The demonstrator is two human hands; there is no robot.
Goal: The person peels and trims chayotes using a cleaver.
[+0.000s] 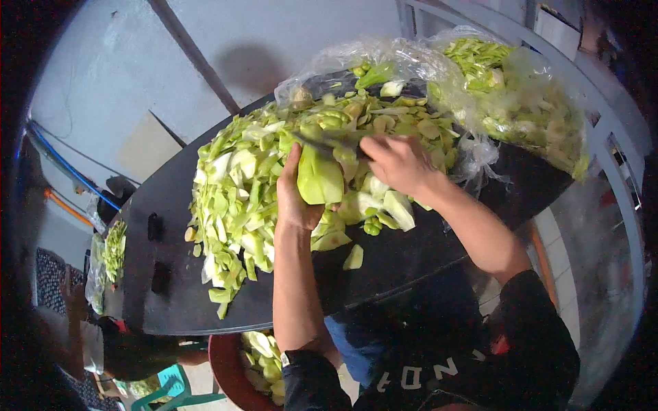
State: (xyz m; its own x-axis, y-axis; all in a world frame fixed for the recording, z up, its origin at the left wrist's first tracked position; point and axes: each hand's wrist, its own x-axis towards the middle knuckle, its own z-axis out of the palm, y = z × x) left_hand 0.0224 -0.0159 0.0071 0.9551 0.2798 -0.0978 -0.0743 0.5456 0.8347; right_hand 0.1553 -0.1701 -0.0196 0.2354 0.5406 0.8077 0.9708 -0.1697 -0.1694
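My left hand (299,198) is closed around a pale green vegetable (319,179) with smooth, flat-sided surfaces, held above the heap. In my right hand (401,163) is a knife, its dark blade (314,142) lying across the top of that vegetable. The knife's handle is hidden inside my fingers. Beneath and behind both hands spreads a big heap of cut green vegetable pieces (236,181), mostly slices and chunks. A small green knob (372,226) sits at the heap's near edge, with a loose slice (354,257) in front of it.
The heap lies on a black oval table (185,301). Clear plastic bags of green pieces (534,116) stand at the back right. Below the table's front edge is a red tub (226,370) holding more pieces. A green stool (175,383) and another person's arm (151,349) are at lower left.
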